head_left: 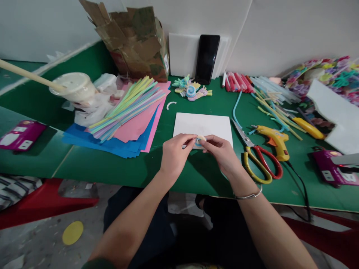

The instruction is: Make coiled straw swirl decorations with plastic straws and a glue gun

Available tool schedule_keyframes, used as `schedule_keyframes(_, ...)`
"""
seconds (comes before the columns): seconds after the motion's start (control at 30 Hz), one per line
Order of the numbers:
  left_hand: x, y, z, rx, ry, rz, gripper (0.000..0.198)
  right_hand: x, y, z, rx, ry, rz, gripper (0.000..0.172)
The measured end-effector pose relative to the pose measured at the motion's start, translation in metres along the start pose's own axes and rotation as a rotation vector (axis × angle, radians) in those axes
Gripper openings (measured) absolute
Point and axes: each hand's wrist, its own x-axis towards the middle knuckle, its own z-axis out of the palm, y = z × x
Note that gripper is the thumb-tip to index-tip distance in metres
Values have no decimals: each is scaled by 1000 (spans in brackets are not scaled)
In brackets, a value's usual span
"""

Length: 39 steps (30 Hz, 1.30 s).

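Observation:
Between my two hands is a small coiled pipe cleaner [199, 141], light blue and cream. My left hand [177, 149] is closed, its thumb and fingertips pinching the coil's left side. My right hand [222, 151] pinches the right side; its lower fingers are partly hidden. Under the fingertips lies a white sheet of board [203, 121] on the green table. Farther back sits a cluster of finished pipe-cleaner pieces [191, 90] with a similar blue spiral. Large scissors [254, 149] with one yellow and one red handle lie to the right of my right hand.
A yellow glue gun [275, 140] with a black cord lies beside the scissors. Pastel pipe cleaners [131, 106] rest on pink and blue sheets [112, 147] at left. A black phone [207, 58] leans at the back. A yellow cutter [310, 128] lies at right.

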Motion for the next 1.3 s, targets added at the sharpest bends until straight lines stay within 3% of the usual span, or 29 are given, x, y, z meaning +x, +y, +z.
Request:
schedule_keyframes(0.47,-2,-3,3,44,-8,33,10,-3,5,0,-224,10,-214,30)
schedule_keyframes(0.67,-2,-2,3,57,38,21,10,-4,4,1,-179,92,-224,55)
schedule_keyframes(0.87,-3,-3,4,-11,123,-100,10,-7,6,9,-51,97,-123,28)
schedule_keyframes(1.03,-3,-1,6,-45,137,-165,10,-10,6,18,87,102,-61,21)
schedule_keyframes(1.2,-2,0,5,-107,71,-241,19,-8,6,16,124,133,-60,18)
schedule_keyframes(1.3,-1,-1,4,-273,5,-372,27,-6,5,13,165,161,-60,16)
